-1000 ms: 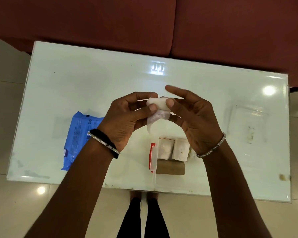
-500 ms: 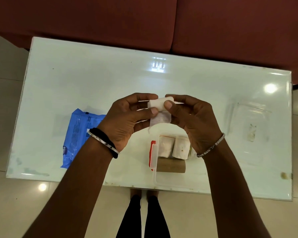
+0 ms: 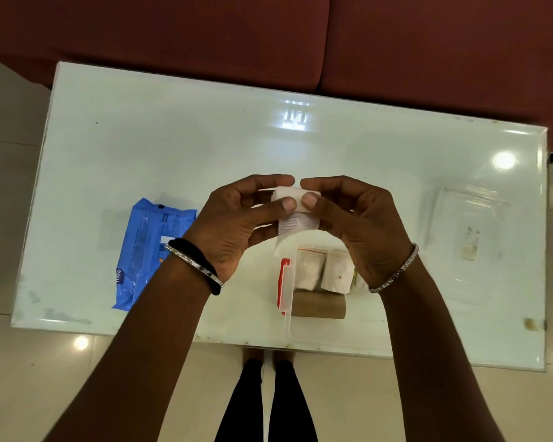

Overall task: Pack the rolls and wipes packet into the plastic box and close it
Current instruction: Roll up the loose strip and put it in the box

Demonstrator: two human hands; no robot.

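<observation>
**Plastic box open on the table, one white roll held above it**

The plastic box [image 3: 304,330] stands at the near edge of the glass table [image 3: 173,148], a little right of the middle, and it has no lid on it. A red and white clip [image 3: 284,287] is on its left side. Inside lie a brown cardboard roll [image 3: 319,307] across the near part, and two white rolls [image 3: 323,271] side by side just behind it. The clear lid [image 3: 463,240] lies well apart, at the right of the table. The blue wipes packet [image 3: 147,253] lies flat on the left, outside the box.

Above the box, the left hand [image 3: 237,224] and the right hand [image 3: 361,221] both pinch one small white roll [image 3: 296,205] between thumbs and fingers. A loose end of its gauze hangs down. Each wrist has a thin bracelet; the left also has a black band [image 3: 195,256].
</observation>
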